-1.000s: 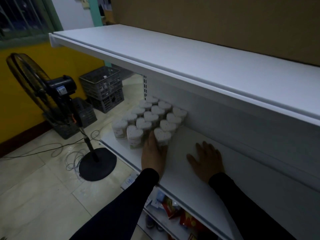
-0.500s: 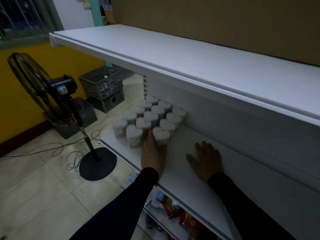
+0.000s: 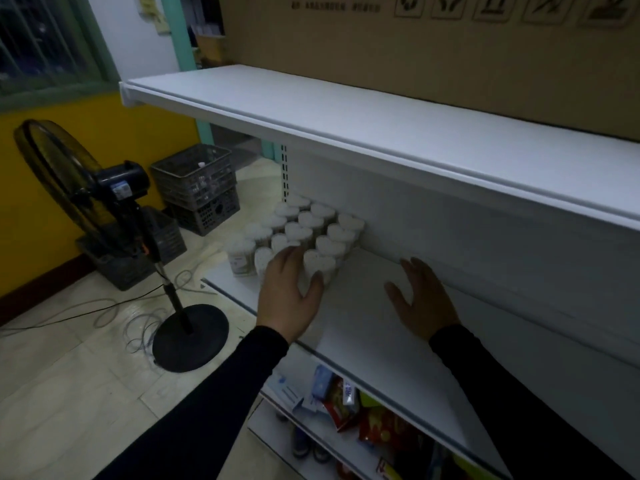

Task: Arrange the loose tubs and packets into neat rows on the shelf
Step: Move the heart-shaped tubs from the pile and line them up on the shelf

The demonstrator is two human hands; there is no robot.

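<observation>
At the shelf's [image 3: 363,327] left end, heart-lidded tubs [image 3: 304,230] stand in tight rows. The left hand [image 3: 289,292] cups the front tub [image 3: 318,268], its fingers [image 3: 287,258] reaching past the tub's left side among its neighbours and its thumb against the tub's near face. A second ago that hand lay lower, before the tub. The right hand [image 3: 424,299], fingers released, rests flat on the shelf, well right of the tubs, as before.
</observation>
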